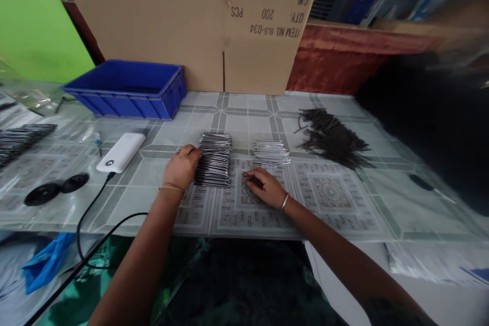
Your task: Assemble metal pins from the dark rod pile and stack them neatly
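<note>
A neat stack of thin dark metal rods (214, 160) lies crosswise on the table in front of me. My left hand (182, 167) is at the stack's left side, its bent fingers closed against the rod ends. To the right sits a smaller stack of brighter silver rods (270, 154). Just below that stack, my right hand (266, 188) hovers low with thumb and fingers curled toward each other; whatever may be between the fingertips is too small to make out. Farther right lies a loose heap of thin black strips or tubes (334, 140).
A blue plastic crate (126, 94) stands at the back left, beside a tall cardboard sheet (183, 25). Nearer are a white power bank (121, 153) with a black cable and a black two-lobed object (57, 188). More rods (23, 140) lie far left. A blurred dark-clothed person (431, 122) is at right.
</note>
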`<state>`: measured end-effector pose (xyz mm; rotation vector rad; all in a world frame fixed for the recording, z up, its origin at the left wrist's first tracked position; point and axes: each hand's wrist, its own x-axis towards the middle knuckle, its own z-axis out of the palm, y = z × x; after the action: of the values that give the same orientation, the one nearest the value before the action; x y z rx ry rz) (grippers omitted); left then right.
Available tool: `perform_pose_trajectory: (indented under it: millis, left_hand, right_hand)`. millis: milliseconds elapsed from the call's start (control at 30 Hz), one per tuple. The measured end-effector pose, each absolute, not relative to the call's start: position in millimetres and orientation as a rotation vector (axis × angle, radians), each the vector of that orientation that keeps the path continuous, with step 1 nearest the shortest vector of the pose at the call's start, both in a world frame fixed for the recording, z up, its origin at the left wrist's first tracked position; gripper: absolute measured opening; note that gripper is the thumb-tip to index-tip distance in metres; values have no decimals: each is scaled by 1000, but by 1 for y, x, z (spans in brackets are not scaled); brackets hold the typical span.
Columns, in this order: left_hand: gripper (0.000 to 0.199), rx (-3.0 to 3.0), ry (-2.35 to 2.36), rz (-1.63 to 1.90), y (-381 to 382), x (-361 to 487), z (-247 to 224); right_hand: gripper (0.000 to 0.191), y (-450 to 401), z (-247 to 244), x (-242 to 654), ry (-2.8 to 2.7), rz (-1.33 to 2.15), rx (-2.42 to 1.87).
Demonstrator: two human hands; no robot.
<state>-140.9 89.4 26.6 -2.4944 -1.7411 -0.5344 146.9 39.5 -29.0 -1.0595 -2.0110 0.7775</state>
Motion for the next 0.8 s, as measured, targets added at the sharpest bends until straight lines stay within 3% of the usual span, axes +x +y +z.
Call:
perform_pose_trajectory:
  millis: [233, 367, 567, 800]
  left_hand:
    - [37, -2554, -1712, -726, 89, -140, 23]
    - [39, -2418, -1816, -661, 81, -136, 32]
    - [39, -2295, -1799, -692, 48, -99, 40]
    - [34, -2718, -1629, -537, 30, 7, 5]
  right_hand:
    - [23, 37, -25, 148, -1967, 834, -1043]
    - [31, 35, -19, 148, -1893, 914, -1073]
    - [29, 29, -11, 160, -1817, 1034, -1083]
    - [20, 15, -10, 232, -1832, 610, -1313]
